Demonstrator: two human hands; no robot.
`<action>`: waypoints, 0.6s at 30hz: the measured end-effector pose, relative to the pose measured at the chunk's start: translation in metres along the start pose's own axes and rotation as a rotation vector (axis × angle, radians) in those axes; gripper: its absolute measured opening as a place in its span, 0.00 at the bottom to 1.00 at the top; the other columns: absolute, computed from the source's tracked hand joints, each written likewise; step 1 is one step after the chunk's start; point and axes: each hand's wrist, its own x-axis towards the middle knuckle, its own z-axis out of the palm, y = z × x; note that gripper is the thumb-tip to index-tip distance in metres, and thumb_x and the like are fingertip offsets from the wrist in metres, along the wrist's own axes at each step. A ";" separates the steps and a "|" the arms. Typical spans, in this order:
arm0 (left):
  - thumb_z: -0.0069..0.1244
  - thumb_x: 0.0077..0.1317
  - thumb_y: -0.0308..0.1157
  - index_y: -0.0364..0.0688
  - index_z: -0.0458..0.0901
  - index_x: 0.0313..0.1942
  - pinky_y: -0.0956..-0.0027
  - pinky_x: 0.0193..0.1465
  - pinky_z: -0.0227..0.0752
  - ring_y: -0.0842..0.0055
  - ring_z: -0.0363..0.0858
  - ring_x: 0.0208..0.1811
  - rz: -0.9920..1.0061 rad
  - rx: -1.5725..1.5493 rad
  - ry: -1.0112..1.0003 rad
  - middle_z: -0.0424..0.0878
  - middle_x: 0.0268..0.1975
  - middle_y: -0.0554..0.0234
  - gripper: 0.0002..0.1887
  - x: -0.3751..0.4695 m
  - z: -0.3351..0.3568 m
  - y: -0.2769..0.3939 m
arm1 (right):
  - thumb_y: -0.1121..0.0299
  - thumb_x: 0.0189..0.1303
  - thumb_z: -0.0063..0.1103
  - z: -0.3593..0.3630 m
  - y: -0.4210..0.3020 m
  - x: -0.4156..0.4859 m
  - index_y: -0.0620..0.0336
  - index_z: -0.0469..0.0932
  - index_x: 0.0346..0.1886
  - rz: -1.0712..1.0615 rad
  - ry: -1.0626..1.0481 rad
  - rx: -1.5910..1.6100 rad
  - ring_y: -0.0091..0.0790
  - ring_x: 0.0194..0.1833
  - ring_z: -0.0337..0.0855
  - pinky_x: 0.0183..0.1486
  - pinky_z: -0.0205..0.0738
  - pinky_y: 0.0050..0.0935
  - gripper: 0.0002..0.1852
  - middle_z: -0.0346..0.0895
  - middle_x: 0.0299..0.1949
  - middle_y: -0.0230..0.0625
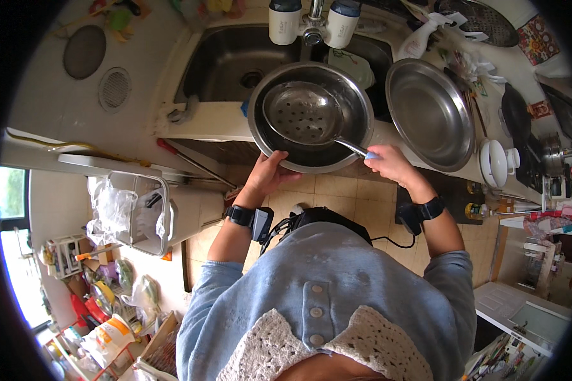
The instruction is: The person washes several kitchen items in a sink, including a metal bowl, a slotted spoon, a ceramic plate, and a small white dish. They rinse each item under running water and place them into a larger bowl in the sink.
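A round stainless-steel basin (310,161) is tilted at the front edge of the sink. My left hand (270,172) grips its near rim, thumb on top and fingers underneath. Inside the basin lies the bowl of a perforated metal skimmer (303,114), wet and shiny. My right hand (390,164) is closed around the skimmer's handle (352,145), which has a light-blue part by the fingers. To the right, close to that hand, a second, wider steel basin (431,116) rests on the counter.
Behind the basin is a double-bowl steel sink (219,47) with a faucet (313,33) between two white canisters (286,24). A pale green container (350,66) sits in the right bowl. White bowls (494,163) stand at right. A lined trash bin (171,224) stands at left.
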 end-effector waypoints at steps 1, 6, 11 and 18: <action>0.41 0.66 0.32 0.31 0.64 0.54 0.61 0.38 0.83 0.60 0.83 0.40 0.000 0.019 -0.005 0.78 0.46 0.46 0.19 -0.004 0.001 0.002 | 0.68 0.54 0.59 0.002 0.001 -0.001 0.65 0.76 0.31 -0.075 0.013 -0.029 0.26 0.23 0.73 0.27 0.67 0.28 0.09 0.73 0.19 0.34; 0.45 0.67 0.43 0.29 0.68 0.50 0.65 0.38 0.81 0.62 0.84 0.38 -0.193 0.139 0.020 0.81 0.40 0.44 0.24 -0.024 0.004 0.011 | 0.65 0.60 0.56 0.008 0.003 -0.006 0.62 0.74 0.32 0.048 -0.138 0.223 0.18 0.16 0.64 0.17 0.57 0.21 0.09 0.68 0.18 0.28; 0.47 0.66 0.48 0.26 0.74 0.42 0.68 0.36 0.81 0.64 0.85 0.33 -0.154 0.394 -0.033 0.82 0.33 0.43 0.26 -0.040 0.015 0.006 | 0.56 0.66 0.50 0.009 0.004 -0.010 0.59 0.70 0.30 0.076 -0.269 0.402 0.14 0.12 0.56 0.12 0.47 0.17 0.15 0.62 0.16 0.24; 0.45 0.68 0.43 0.28 0.74 0.43 0.71 0.32 0.81 0.68 0.85 0.30 -0.188 0.465 0.051 0.83 0.31 0.49 0.21 -0.048 0.038 0.002 | 0.50 0.66 0.47 0.006 0.013 -0.010 0.59 0.69 0.27 -0.051 -0.352 0.480 0.14 0.12 0.56 0.12 0.50 0.17 0.21 0.60 0.14 0.23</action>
